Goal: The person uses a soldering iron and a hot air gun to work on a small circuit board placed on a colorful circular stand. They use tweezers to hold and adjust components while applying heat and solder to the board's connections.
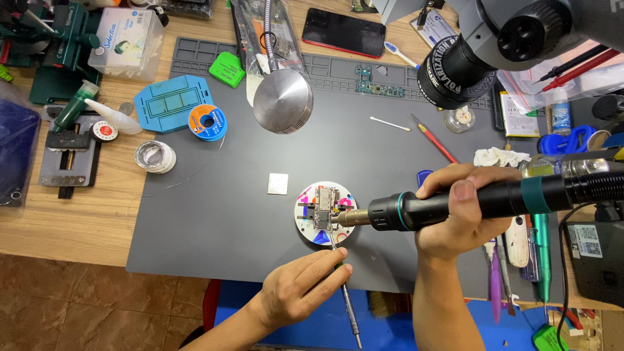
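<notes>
Right hand (458, 214) is wrapped tight around a black hot-air gun (416, 209), thumb on top. The gun's long axis runs level from the hand out to its left, and the metal nozzle (351, 218) ends just at the edge of a small board (323, 209) clamped on a round white holder (325, 213). The hose trails off to the hand's right, past the picture's edge.

Left hand (302, 286) sits nearer the body, below and slightly left of the holder, fingers pinched on tweezers (343, 286). Their long axis runs up and away from the hand, tip reaching the board's near edge, handle pointing back toward the person. So the board lies straight ahead of the left hand and directly left of the right hand's nozzle; the two tools meet it at roughly a right angle. The nozzle tip is the closer of the two.

Beyond the board, on the grey mat (195, 221) covering the table (78, 221), lie a small silver square (277, 184) and, farther off, a lamp head (283, 101).
</notes>
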